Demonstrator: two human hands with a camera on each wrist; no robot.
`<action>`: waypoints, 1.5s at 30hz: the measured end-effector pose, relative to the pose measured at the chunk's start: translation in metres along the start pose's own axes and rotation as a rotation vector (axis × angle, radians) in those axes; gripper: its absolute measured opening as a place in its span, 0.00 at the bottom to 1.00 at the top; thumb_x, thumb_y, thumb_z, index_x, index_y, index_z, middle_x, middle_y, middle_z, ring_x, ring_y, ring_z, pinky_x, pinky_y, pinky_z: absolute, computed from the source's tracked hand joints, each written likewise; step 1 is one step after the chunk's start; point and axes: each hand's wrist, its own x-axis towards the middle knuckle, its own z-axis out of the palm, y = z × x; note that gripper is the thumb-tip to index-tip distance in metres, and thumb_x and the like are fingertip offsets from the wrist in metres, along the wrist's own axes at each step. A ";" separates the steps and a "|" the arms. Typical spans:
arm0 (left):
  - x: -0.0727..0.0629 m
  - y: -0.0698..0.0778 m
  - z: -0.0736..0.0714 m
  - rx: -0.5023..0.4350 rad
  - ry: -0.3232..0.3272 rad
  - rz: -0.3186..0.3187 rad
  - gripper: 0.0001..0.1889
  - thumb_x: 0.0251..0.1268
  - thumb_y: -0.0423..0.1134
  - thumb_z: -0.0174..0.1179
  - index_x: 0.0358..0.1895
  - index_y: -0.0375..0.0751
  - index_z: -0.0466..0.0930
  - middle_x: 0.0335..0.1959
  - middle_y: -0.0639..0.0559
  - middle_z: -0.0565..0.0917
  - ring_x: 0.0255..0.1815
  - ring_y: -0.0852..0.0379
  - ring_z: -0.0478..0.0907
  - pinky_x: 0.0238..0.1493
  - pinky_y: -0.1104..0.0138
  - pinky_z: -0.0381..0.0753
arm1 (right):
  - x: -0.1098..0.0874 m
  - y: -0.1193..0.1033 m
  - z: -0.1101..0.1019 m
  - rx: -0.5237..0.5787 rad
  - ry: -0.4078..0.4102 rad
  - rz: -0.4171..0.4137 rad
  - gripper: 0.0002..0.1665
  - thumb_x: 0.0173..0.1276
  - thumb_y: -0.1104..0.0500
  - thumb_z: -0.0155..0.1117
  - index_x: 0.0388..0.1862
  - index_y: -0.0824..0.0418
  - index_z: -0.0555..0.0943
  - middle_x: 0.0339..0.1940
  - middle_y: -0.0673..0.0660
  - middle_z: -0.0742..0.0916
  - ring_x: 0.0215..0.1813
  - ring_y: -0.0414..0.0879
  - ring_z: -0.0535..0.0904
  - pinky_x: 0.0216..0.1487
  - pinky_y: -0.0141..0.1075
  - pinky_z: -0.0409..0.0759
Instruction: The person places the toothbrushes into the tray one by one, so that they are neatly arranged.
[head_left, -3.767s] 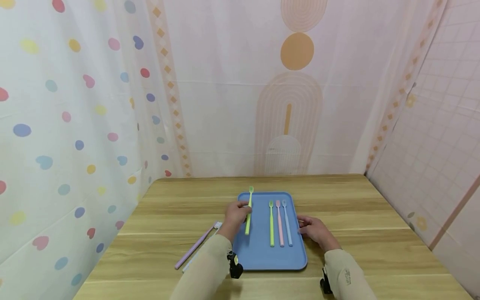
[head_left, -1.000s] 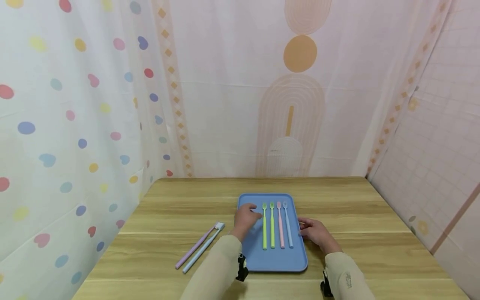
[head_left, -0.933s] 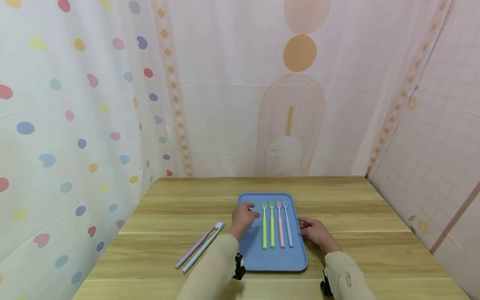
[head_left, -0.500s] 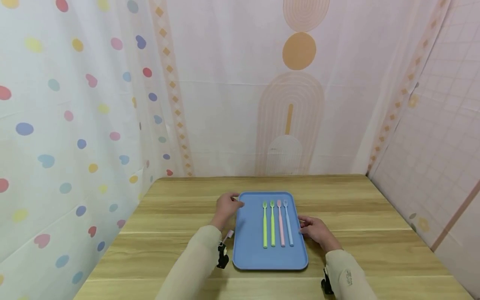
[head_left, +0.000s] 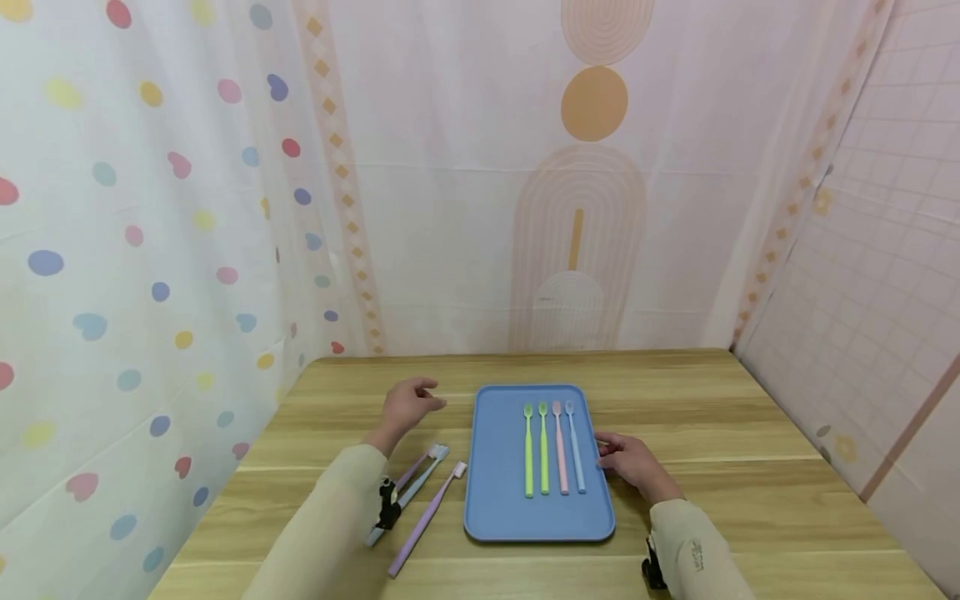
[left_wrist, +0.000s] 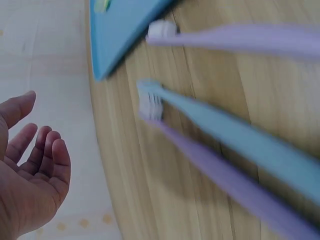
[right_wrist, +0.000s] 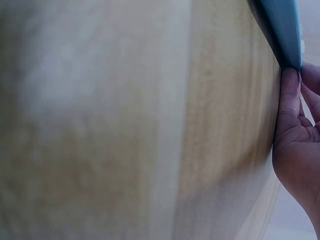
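My left hand (head_left: 407, 406), loosely curled and holding nothing, hovers over the table left of the blue tray (head_left: 495, 508). In the left wrist view its thumb stands apart from the fingers (left_wrist: 60, 155). Below it lie a light blue toothbrush (left_wrist: 225, 130) and a purple toothbrush (left_wrist: 220, 175), heads together, partly hidden by the wrist in the head view. A second purple toothbrush (head_left: 427, 521) lies slanted nearer the tray. My right hand (head_left: 632, 462) pinches the tray's right rim. On the tray, two yellow-green toothbrushes (head_left: 528, 454), a pink toothbrush (head_left: 560, 450) and a blue toothbrush (head_left: 576, 450) lie side by side, heads away.
The tray rests flat on a wooden table (head_left: 712, 433). A patterned curtain (head_left: 450, 208) hangs behind the table's far edge, with a dotted curtain (head_left: 135, 333) on the left and a checked one (head_left: 885, 333) on the right.
The left hand laid a yellow-green toothbrush beside the others, let go and moved left off the tray. A purple toothbrush now lies nearer the tray. The right hand has stayed at the rim.
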 end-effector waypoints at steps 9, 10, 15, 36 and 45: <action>-0.013 -0.027 -0.024 -0.018 -0.084 -0.022 0.21 0.65 0.34 0.65 0.59 0.26 0.77 0.36 0.44 0.81 0.35 0.52 0.75 0.34 0.63 0.75 | -0.001 -0.001 -0.001 0.004 0.005 0.007 0.31 0.60 0.76 0.61 0.65 0.75 0.73 0.42 0.63 0.81 0.43 0.50 0.78 0.45 0.43 0.82; -0.015 -0.029 -0.026 -0.027 -0.095 -0.030 0.22 0.65 0.33 0.65 0.59 0.26 0.77 0.35 0.45 0.81 0.34 0.53 0.74 0.33 0.64 0.74 | -0.001 -0.001 0.000 0.008 0.004 0.006 0.31 0.59 0.76 0.61 0.65 0.75 0.73 0.42 0.63 0.82 0.43 0.50 0.78 0.45 0.43 0.82; -0.023 -0.042 -0.032 -0.070 -0.144 -0.072 0.24 0.66 0.34 0.64 0.62 0.25 0.74 0.33 0.47 0.78 0.31 0.52 0.71 0.31 0.62 0.73 | -0.002 -0.001 0.000 0.015 -0.004 -0.013 0.31 0.59 0.77 0.61 0.64 0.76 0.73 0.42 0.63 0.82 0.43 0.50 0.78 0.45 0.43 0.82; -0.080 -0.086 -0.029 -0.106 -0.217 -0.146 0.21 0.62 0.33 0.66 0.57 0.26 0.78 0.36 0.47 0.78 0.30 0.55 0.72 0.27 0.68 0.73 | -0.002 -0.003 0.001 0.030 -0.008 0.011 0.30 0.61 0.76 0.61 0.65 0.75 0.73 0.42 0.62 0.81 0.44 0.50 0.77 0.45 0.42 0.82; -0.089 -0.086 -0.022 -0.159 -0.192 -0.173 0.20 0.59 0.32 0.69 0.54 0.26 0.79 0.35 0.48 0.80 0.34 0.54 0.73 0.29 0.69 0.74 | -0.002 -0.001 -0.001 0.035 -0.016 0.003 0.31 0.61 0.77 0.61 0.65 0.76 0.72 0.43 0.62 0.82 0.44 0.50 0.79 0.45 0.43 0.83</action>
